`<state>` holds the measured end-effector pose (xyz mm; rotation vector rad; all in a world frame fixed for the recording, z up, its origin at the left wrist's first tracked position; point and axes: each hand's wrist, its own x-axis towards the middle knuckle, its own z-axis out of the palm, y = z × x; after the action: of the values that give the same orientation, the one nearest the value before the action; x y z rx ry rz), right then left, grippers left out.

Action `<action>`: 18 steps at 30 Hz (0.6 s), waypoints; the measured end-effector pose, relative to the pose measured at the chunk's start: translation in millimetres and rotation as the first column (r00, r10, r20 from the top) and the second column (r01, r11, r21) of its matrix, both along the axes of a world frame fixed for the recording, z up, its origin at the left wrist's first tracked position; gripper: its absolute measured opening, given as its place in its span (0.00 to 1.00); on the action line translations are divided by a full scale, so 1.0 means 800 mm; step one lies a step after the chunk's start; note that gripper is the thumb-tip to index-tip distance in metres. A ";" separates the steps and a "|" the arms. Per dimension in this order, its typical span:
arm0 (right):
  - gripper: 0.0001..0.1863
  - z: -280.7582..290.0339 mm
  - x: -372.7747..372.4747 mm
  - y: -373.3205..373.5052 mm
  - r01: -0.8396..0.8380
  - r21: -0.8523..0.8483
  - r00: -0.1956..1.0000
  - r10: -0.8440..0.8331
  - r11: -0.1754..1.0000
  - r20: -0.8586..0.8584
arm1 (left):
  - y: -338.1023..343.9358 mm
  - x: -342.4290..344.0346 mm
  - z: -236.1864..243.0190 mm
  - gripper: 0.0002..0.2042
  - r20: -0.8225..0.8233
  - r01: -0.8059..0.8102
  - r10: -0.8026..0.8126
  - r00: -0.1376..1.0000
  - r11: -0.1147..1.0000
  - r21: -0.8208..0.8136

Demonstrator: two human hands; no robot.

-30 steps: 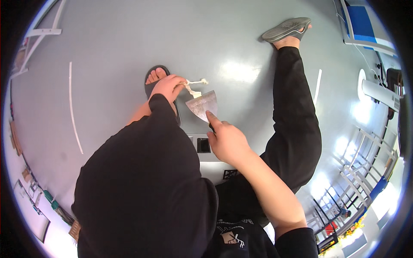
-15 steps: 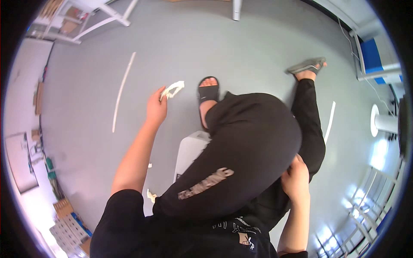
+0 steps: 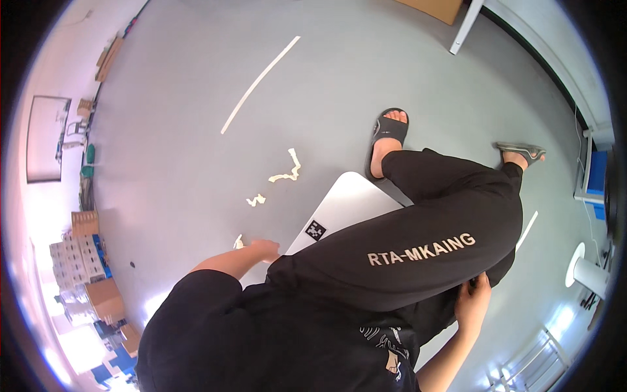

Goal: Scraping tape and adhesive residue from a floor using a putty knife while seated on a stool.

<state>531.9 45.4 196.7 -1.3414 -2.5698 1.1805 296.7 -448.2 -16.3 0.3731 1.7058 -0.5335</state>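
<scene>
While you are bending over the smooth grey floor [image 3: 170,170], your left hand [image 3: 266,250] is resting near the edge of a white, round-cornered box [image 3: 356,199], perhaps for balance; its fingers are partly disappearing behind your black cloth trouser leg [image 3: 405,196], so cannot tell whether it is spread or pinching. Your right hand [image 3: 471,297] is curling against that leg's other side, probably steadying you; cannot tell what, if anything, it is gripping. Three crumpled, cream-coloured, tape-like strips are lying on the floor to your left, probably because that side is falling within easy reach. The longest strip [image 3: 294,171] is bending sharply into a hook; the short zigzag strip [image 3: 257,200] is bunching up; the nearest strip [image 3: 238,242] is sitting crumpled just beyond your left forearm.
</scene>
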 end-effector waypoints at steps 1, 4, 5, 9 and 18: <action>0.16 0.006 -0.004 0.000 -0.041 0.035 0.997 0.039 0.999 0.067 | 0.003 0.014 -0.008 0.24 0.029 -0.042 0.040 0.999 0.997 0.071; 0.15 0.008 -0.004 -0.002 -0.067 0.065 0.994 0.061 0.996 0.087 | -0.010 0.022 -0.057 0.23 0.066 -0.065 0.053 0.996 0.979 0.194; 0.16 0.009 -0.009 -0.003 -0.071 0.043 0.994 0.067 0.997 0.087 | -0.018 0.020 -0.067 0.23 0.059 -0.047 0.033 0.998 0.969 0.243; 0.21 0.018 -0.015 -0.012 -0.064 0.066 0.993 0.058 0.996 0.098 | 0.018 0.001 -0.034 0.22 -0.058 -0.010 0.027 0.998 0.961 0.277; 0.31 0.050 -0.061 -0.006 -0.103 0.072 0.932 0.071 0.992 0.355 | 0.090 -0.084 -0.053 0.15 -0.319 -0.093 0.248 0.915 0.898 0.431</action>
<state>482.9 40.4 236.3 -1.5591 -2.9109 0.8883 229.2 -376.5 -58.6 0.4300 2.1994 -0.1072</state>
